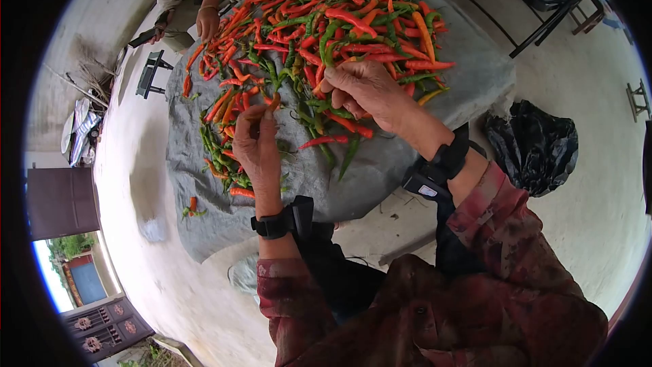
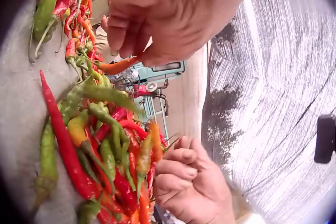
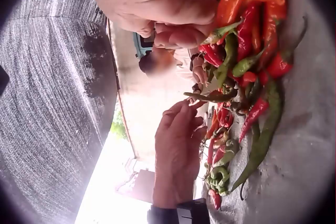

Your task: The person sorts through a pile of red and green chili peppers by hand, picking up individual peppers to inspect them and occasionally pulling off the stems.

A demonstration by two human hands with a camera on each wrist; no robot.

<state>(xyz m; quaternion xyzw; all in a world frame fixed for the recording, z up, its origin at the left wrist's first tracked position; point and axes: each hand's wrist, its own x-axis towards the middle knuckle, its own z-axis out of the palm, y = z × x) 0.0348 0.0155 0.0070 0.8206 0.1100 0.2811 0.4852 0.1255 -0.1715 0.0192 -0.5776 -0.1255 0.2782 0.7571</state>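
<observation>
Pepper [image 2: 118,66] is in left hand [image 1: 257,146]; wrist label [image 1: 427,191] unreadable.

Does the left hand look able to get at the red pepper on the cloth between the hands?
Probably yes: only bare cloth seems to separate the left hand from the red pepper, though its fingers already pinch an orange pepper.

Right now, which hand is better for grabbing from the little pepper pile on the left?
Probably the left hand. It is beside the small pile; the right hand is farther off, by the big pile. But the left pinches an orange pepper, so might put that down first.
</observation>
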